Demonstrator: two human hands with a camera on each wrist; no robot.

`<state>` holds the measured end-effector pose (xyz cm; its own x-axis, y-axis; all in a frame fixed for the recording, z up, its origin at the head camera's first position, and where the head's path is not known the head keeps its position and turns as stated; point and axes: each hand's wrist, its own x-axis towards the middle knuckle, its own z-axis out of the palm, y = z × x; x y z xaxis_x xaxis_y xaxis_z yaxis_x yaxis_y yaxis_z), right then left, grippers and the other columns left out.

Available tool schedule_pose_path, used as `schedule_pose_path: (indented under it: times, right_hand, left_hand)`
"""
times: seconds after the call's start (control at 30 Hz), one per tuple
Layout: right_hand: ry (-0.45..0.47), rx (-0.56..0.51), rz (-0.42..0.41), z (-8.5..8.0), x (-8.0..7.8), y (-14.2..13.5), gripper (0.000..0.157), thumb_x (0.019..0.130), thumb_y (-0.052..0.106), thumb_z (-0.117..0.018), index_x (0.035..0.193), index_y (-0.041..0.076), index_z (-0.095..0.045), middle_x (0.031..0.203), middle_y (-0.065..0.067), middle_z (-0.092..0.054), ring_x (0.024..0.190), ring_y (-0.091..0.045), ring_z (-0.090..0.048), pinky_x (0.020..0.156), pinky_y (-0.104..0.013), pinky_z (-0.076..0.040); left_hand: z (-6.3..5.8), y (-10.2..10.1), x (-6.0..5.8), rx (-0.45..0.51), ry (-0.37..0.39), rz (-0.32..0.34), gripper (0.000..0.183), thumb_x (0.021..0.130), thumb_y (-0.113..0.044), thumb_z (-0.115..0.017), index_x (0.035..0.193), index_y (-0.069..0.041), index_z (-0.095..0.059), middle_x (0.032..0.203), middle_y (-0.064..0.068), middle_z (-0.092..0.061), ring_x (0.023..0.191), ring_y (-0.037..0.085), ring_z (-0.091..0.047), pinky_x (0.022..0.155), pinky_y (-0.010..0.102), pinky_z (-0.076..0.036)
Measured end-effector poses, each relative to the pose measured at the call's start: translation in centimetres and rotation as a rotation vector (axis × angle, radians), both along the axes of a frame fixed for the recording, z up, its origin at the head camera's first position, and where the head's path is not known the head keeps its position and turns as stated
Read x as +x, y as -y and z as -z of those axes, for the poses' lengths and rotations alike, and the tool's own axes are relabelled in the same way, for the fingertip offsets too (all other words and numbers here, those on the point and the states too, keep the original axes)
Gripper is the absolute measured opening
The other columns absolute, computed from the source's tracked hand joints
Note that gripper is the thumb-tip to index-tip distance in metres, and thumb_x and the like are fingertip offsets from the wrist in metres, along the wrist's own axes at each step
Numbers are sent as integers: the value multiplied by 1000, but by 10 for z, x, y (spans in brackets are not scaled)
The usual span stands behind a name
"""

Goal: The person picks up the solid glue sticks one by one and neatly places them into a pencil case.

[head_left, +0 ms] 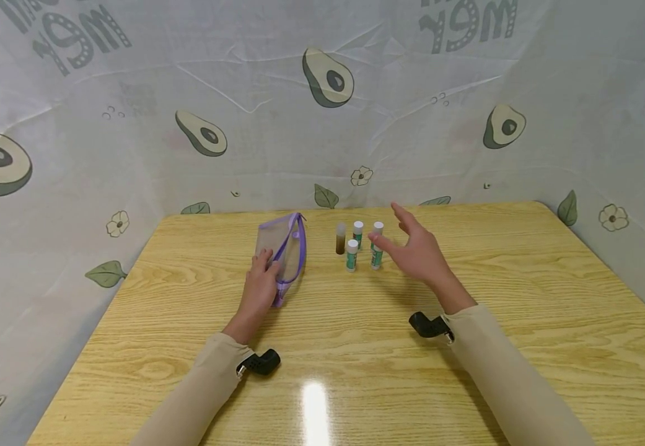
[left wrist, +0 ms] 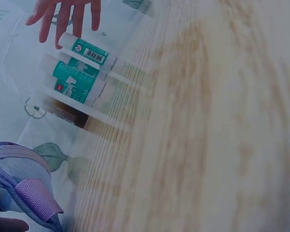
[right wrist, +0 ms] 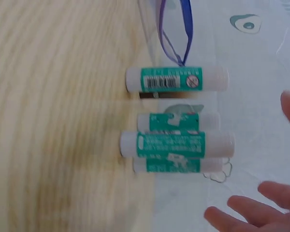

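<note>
Two beige sleeves [head_left: 188, 396] reach in from the near side, a black camera [head_left: 265, 363] at each wrist, and a white glare [head_left: 315, 412] lies between them on the wooden table [head_left: 523, 353]. The left hand [head_left: 259, 288] rests on the near-left part of the mesh bag [head_left: 269, 238]; whether its fingers pinch the mesh I cannot tell. The bag's purple trim bows apart along its right side, so the mouth gapes; what is inside cannot be made out. The right hand [head_left: 416, 252] holds nothing, thumb and fingers spread apart, just beside the green tubes [head_left: 351, 261]. These four stand upright, white-capped, two in front and two behind, and the brown tube [head_left: 340, 243] stands upright at their left, nearest the bag. A strip of wood parts bag from tubes, and broader stretches run out to the table's two side edges. The bag's far end comes close to the back edge, the tubes standing nearer. Beyond hangs a pale, creased cloth [head_left: 277, 158] printed with avocados, leaves and flowers
</note>
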<state>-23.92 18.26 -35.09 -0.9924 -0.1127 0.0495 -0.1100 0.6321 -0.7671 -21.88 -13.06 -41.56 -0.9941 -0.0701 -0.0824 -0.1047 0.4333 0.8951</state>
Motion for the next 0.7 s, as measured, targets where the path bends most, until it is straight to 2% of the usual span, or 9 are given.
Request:
schedule_pose_path:
  times: [0.27,0.33,0.47,0.57,0.7]
  right_hand:
    - [-75,-300,109,8,1,3,80,100,33,-76,166,14,-37,167,-13,-46,154,-33,-47,126,-55,-40]
    - [-80,-353,139,10,1,5,76,99,30,-78,164,13,-42,164,-12,-51,150,-31,-52,123,-50,-44]
    - [-87,-435,198,13,1,7,68,97,26,-80,157,11,-52,157,-10,-59,143,-27,-60,111,-31,-55]
    - [-85,-480,230,15,2,9,62,97,26,-81,152,10,-58,152,-11,-64,138,-26,-64,100,-19,-57]
    - [-66,-518,249,17,5,11,56,96,25,-81,147,9,-64,147,-12,-67,129,-21,-69,96,-14,-57]
  left_hand:
    - [3,2,-1,41,-21,26,59,114,-27,-31,168,-2,-27,180,16,-11,168,36,5,135,58,6]
    - [3,2,-1,41,-24,29,59,114,-27,-31,168,-2,-27,180,17,-11,168,36,6,135,59,6]
    - [3,2,-1,38,-29,30,59,114,-26,-31,167,0,-28,179,18,-12,168,38,5,134,59,7]
    - [3,1,-1,36,-32,30,59,114,-25,-31,166,1,-29,179,19,-12,168,38,5,134,59,7]
    - [3,2,-1,36,-36,28,59,114,-25,-32,166,1,-29,179,19,-13,168,38,4,134,59,6]
